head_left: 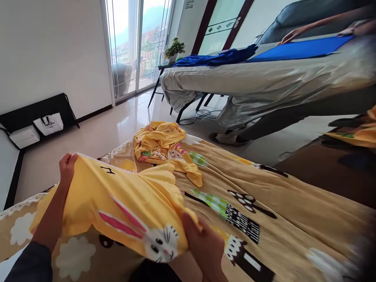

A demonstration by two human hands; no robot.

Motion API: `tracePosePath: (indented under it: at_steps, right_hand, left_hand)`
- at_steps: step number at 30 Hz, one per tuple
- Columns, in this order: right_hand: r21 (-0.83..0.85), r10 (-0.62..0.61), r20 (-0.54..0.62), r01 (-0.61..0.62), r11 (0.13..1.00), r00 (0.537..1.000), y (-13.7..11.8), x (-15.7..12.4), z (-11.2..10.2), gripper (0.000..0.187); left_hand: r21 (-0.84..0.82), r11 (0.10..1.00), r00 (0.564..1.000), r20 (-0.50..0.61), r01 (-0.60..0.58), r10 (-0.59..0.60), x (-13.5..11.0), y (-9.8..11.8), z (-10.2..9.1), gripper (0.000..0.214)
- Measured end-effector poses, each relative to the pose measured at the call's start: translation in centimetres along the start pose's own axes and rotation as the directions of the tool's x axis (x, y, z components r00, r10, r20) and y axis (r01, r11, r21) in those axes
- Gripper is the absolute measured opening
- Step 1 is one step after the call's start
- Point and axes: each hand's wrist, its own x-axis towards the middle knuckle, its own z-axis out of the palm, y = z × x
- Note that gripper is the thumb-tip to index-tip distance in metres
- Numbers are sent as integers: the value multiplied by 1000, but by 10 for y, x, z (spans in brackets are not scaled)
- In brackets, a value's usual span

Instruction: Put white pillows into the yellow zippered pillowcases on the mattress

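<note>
A yellow cloth [96, 196] printed with a white rabbit with pink ears hangs stretched between my two hands; it may be a garment, but its full shape is hidden in folds. My left hand [67, 166] grips its upper left edge in a closed fist. On the right, my right hand [202, 244] pinches the opposite edge beside the rabbit's face. Beneath lies a tan patterned bedspread [270, 188]. A crumpled pile of matching yellow cloth [161, 141] rests on the bedspread's far edge, just beyond the held piece.
Across the room, another person's hand [293, 34] touches a flat blue cloth [302, 47] on a covered table [235, 76]. More blue cloth [217, 58] lies bunched there. A cable [201, 113] runs over the floor. A white bag [49, 123] and box [25, 137] stand at left.
</note>
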Motion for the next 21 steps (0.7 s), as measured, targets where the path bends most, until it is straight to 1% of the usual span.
tracePosePath:
  at_steps: [1, 2, 3, 4, 5, 6, 7, 9, 10, 11, 12, 13, 14, 15, 16, 17, 18, 19, 20, 21]
  right_hand:
    - [23, -94, 119, 92, 996, 988, -3, -17, 0, 47]
    - [65, -189, 235, 179, 982, 953, -6, -33, 1, 39]
    - [109, -265, 322, 242, 964, 909, -8, -45, 2, 31]
    - [136, -306, 369, 275, 952, 878, -9, -53, 2, 24]
    - [159, -321, 379, 280, 947, 868, -10, -58, 0, 18]
    - [189, -326, 368, 274, 943, 871, -12, -58, -3, 15]
    - [230, -340, 359, 271, 935, 869, -14, -53, -7, 13]
    - [318, -375, 330, 272, 908, 866, -19, -30, -12, 19]
    - [358, -360, 300, 246, 901, 883, -22, -14, -12, 25]
    - [390, -301, 255, 187, 902, 919, -25, 4, -9, 33]
    - [423, -185, 196, 88, 902, 963, -27, 23, -4, 43]
    - [474, -32, 136, -37, 880, 990, -28, 41, 4, 55]
    - [529, 121, 94, -152, 835, 988, -27, 56, 13, 70]
    - [582, 243, 71, -238, 778, 967, -25, 68, 22, 83]
    - [624, 321, 64, -289, 726, 945, -21, 75, 30, 94]
    - [655, 363, 74, -320, 685, 929, -17, 78, 36, 100]
    - [669, 376, 111, -349, 657, 920, -13, 76, 40, 101]
    - [664, 367, 169, -380, 644, 915, -9, 72, 42, 97]
    - [647, 346, 241, -416, 640, 907, -7, 66, 41, 90]
    - [615, 305, 318, -440, 654, 898, -5, 58, 37, 81]
  left_hand:
    - [0, 999, 998, 40, -51, 51, 13, 12, 13, 36]
    - [17, 993, 988, 106, -117, 114, 25, 23, 27, 35]
    - [44, 979, 963, 196, -198, 186, 33, 34, 40, 34]
    - [65, 954, 918, 299, -292, 261, 39, 45, 52, 33]
    - [72, 919, 853, 406, -387, 327, 43, 55, 61, 33]
    - [61, 884, 780, 501, -464, 375, 44, 64, 67, 33]
    - [34, 857, 711, 577, -514, 403, 43, 71, 71, 33]
    - [-21, 832, 588, 697, -554, 409, 35, 82, 69, 34]
    - [-36, 826, 535, 746, -562, 396, 29, 86, 64, 35]
    - [-39, 819, 487, 787, -573, 378, 22, 88, 59, 35]
    - [-32, 807, 446, 820, -589, 358, 14, 90, 53, 35]
    - [-24, 789, 409, 845, -614, 344, 7, 92, 48, 34]
    - [-22, 763, 371, 865, -646, 338, -1, 93, 44, 32]
    - [-26, 730, 329, 881, -683, 340, -7, 94, 40, 30]
    - [-37, 695, 290, 892, -718, 347, -13, 96, 39, 29]
    - [-49, 664, 256, 899, -746, 354, -16, 99, 38, 29]
    - [-59, 641, 234, 903, -765, 361, -17, 102, 38, 29]
    - [-62, 631, 227, 902, -774, 367, -16, 105, 39, 29]
    - [-56, 634, 243, 895, -772, 374, -13, 108, 40, 29]
    - [-46, 651, 276, 881, -758, 384, -9, 110, 41, 30]
